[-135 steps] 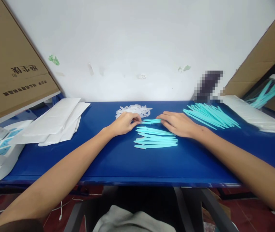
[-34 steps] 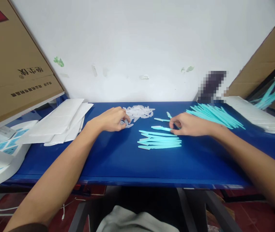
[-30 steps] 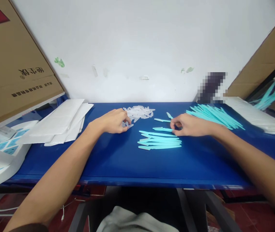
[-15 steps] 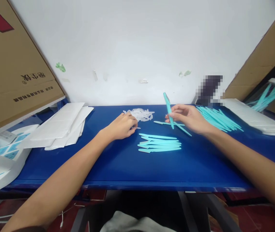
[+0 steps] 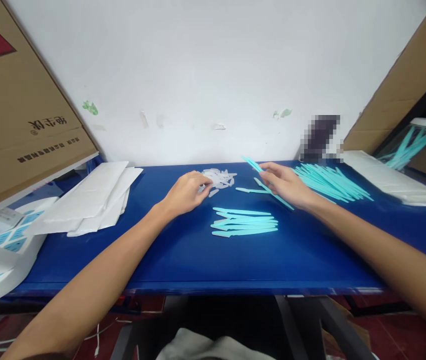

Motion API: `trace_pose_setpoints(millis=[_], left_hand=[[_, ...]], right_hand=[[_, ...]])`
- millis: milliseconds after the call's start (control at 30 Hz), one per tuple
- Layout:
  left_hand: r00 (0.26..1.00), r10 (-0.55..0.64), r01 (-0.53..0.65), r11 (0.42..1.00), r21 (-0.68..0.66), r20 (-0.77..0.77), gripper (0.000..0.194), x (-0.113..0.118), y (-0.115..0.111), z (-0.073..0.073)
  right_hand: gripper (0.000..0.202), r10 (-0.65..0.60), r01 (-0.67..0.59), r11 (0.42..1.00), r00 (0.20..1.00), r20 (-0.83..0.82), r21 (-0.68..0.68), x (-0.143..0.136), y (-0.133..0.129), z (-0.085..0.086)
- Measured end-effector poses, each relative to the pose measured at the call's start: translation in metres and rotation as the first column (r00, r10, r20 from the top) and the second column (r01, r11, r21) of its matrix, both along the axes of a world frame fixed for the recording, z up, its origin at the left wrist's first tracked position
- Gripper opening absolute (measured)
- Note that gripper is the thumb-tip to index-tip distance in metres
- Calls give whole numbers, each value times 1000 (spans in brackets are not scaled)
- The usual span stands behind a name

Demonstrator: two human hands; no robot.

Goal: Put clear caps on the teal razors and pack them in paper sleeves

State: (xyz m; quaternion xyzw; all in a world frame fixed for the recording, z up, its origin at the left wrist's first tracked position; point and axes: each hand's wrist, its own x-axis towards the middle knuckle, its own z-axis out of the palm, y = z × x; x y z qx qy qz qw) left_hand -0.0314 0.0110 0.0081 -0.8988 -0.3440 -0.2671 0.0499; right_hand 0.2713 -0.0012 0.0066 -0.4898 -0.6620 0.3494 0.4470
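At the left edge of a pile of small clear plastic pieces [image 5: 220, 177], my left hand [image 5: 192, 191] is closed in a pinch; anything between its fingertips is too small to name. My right hand [image 5: 282, 184] grips a turquoise stick [image 5: 252, 163] that points up and to the left. Below its fingers, two turquoise sticks [image 5: 248, 190] lie crossed on the blue table. Nearer me, several turquoise sticks [image 5: 245, 226] lie side by side. A large heap of the same sticks [image 5: 335, 182] rests just right of my right hand.
White packets [image 5: 85, 192] are stacked at the left beside a white device [image 5: 25, 240]. A cardboard box [image 5: 29, 100] stands behind them. On the right lie more white packets [image 5: 393, 182] and a clear container [image 5: 415, 147] with turquoise sticks. The blue table [image 5: 198, 265] meets a white wall.
The stick in my right hand has tilted from nearly upright to pointing away and left. My left hand has shifted slightly left. The view has moved a little.
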Motion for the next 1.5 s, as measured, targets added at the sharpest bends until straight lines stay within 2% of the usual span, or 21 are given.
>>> trace_pose_setpoints(millis=[100, 200, 300, 367, 433, 600, 767, 1000, 1100, 1167, 1300, 1400, 1500], left_hand=[[1000, 7, -6, 1000, -26, 21, 29, -1, 3, -4], [993, -12, 12, 1000, 4, -118, 32, -1, 7, -6], [961, 9, 4, 999, 46, -277, 36, -1, 12, -5], [946, 35, -16, 998, 61, -323, 37, -1, 13, -5], [940, 54, -35, 998, 61, -337, 35, 1, 13, -6], [934, 111, -102, 994, 44, -339, 34, 11, 6, -8], [898, 179, -191, 981, 9, -401, 32, 18, 1, -5], [880, 206, -238, 971, -22, -428, 28, 16, -1, 0], [878, 187, -217, 976, -17, -440, 27, 15, -1, 0], [887, 151, -172, 985, -9, -437, 28, 14, -1, -2], [947, 41, -37, 999, 17, -319, 31, 17, -2, -5], [997, -32, 33, 999, 13, -69, 25, 24, -6, -5], [975, -83, 92, 995, -34, 206, 22, 34, -13, -6]], right_hand=[[43, -67, 60, 997, 989, 135, 54, -2, -4, 5], [51, -128, 112, 990, 969, 210, 86, -4, -9, 8], [45, -158, 150, 986, 980, 118, 76, -5, -10, 8], [36, -143, 143, 989, 990, 2, 31, -5, -8, 5], [32, -136, 137, 990, 990, -29, 16, -4, -5, 2], [29, -188, 162, 977, 962, 201, 137, -5, -1, -5], [37, -196, 149, 975, 929, 316, 165, -8, -7, -3], [29, -137, 103, 978, 972, 191, 180, -13, -14, 2], [27, -101, 63, 984, 969, 225, 169, -15, -13, 0], [32, -45, 15, 991, 974, 221, 136, -15, -12, -2], [42, 44, -56, 996, 984, 175, 68, -14, -13, -4], [41, 94, -103, 994, 978, 186, 35, -19, -19, 0], [42, 118, -122, 992, 982, 151, 21, -28, -26, 6]])
